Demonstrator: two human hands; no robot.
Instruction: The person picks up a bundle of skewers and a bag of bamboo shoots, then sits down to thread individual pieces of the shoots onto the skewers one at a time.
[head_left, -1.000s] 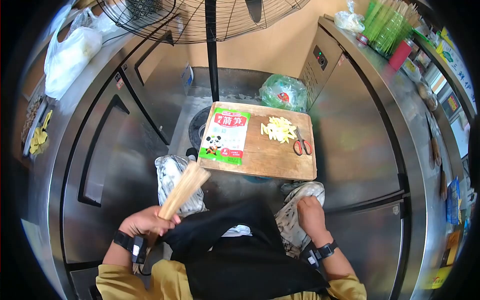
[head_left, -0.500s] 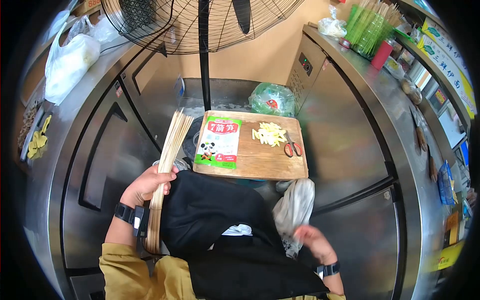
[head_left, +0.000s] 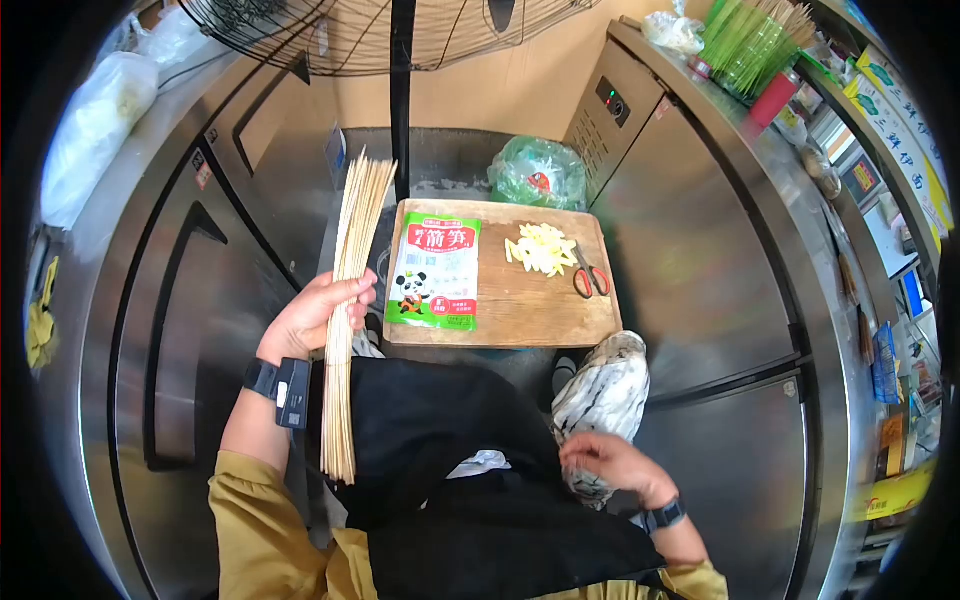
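My left hand (head_left: 325, 311) grips a long bundle of thin wooden skewers (head_left: 345, 400), held nearly upright left of the black apron. Over the right knee, near the patterned cloth (head_left: 605, 390), hovers my right hand (head_left: 603, 460); its fingers are curled and partly blurred, and whether they hold anything is unclear. A wooden cutting board (head_left: 530, 320) lies in front of the knees. On it are a green and white packet (head_left: 436, 270), a pile of pale yellow pieces (head_left: 541, 249) and scissors with red and black handles (head_left: 590, 280).
Behind the board sits a green plastic bag (head_left: 540, 175). A fan (head_left: 400, 100) stands at the back. Steel cabinets flank both sides. The right counter bears green-tipped skewers (head_left: 750, 50) and a red cylinder (head_left: 773, 98); a white bag (head_left: 95, 140) lies on the left counter.
My left hand has risen slightly with the skewers, whose lower ends now show. My right hand has shifted a little up and left. The view has tilted down somewhat.
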